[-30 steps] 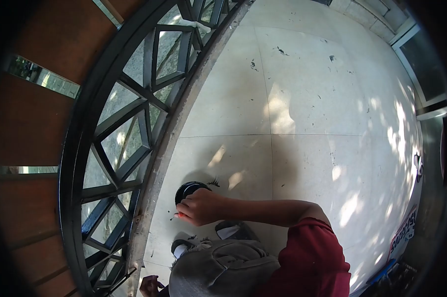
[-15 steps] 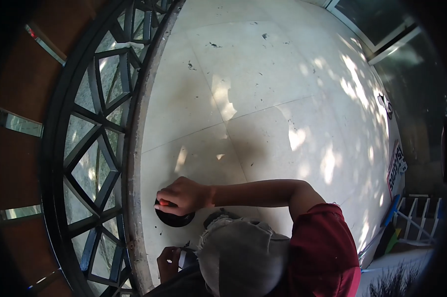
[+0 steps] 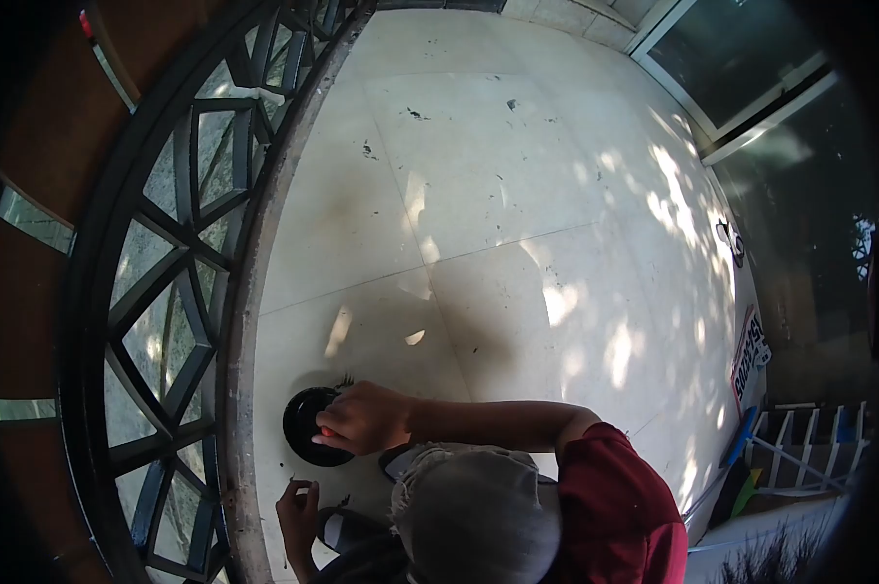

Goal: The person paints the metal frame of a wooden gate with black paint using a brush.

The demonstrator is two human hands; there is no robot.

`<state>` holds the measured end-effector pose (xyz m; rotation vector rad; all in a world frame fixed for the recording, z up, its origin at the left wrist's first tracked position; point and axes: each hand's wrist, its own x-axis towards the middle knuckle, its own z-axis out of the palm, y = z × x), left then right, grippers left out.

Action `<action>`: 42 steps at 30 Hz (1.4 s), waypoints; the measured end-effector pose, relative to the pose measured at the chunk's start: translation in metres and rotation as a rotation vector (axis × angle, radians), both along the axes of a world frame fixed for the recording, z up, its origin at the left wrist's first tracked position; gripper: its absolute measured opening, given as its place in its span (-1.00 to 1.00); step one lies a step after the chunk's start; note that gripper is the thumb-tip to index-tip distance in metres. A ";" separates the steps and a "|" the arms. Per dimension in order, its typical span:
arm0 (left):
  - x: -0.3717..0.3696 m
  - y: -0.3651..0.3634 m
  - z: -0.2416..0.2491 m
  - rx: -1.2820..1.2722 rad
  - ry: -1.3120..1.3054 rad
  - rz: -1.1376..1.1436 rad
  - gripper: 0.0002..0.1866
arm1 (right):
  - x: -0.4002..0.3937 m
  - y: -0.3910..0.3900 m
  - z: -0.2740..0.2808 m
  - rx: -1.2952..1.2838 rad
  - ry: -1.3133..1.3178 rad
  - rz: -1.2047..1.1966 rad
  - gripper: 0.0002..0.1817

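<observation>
Two hands over paint-flecked cream floor tiles [image 3: 498, 165] beside black railing [image 3: 181, 253]: right hand [image 3: 361, 419] grips orange-handled tool at black tin [image 3: 308, 428]; left hand [image 3: 296, 506] loosely curled.

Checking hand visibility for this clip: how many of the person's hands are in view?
2. The right hand is over the black round container, gripping something orange. The left hand is lower, near the railing; what it holds is unclear.

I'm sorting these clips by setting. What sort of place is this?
Probably a tiled balcony or terrace of a building: pale floor tiles, a black metal railing along the edge, and a glass door at the back.
</observation>
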<state>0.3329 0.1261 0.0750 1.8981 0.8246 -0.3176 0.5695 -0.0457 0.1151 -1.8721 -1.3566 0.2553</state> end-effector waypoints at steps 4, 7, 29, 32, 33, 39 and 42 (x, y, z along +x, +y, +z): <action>-0.041 0.002 -0.031 0.005 0.023 -0.019 -0.78 | -0.011 0.002 -0.004 0.052 0.081 0.049 -0.70; -0.058 0.006 -0.056 -0.004 0.080 -0.046 -0.81 | -0.009 0.003 -0.006 -0.168 0.115 0.117 -0.71; -0.038 0.003 -0.040 0.153 0.179 -0.158 -0.63 | 0.003 0.009 0.023 0.125 0.081 0.004 -0.84; -0.041 0.000 -0.046 0.179 0.133 -0.184 -0.64 | 0.000 0.010 0.022 0.089 0.064 0.021 -0.85; -0.040 0.001 -0.047 0.195 0.102 -0.206 -0.63 | 0.000 0.012 0.023 0.084 0.059 0.022 -0.85; -0.040 0.004 -0.050 0.154 0.103 -0.180 -0.63 | 0.005 0.013 0.013 0.043 -0.032 0.040 -0.84; -0.051 0.009 -0.057 0.201 0.104 -0.193 -0.63 | 0.000 0.013 0.020 0.090 0.008 0.055 -0.83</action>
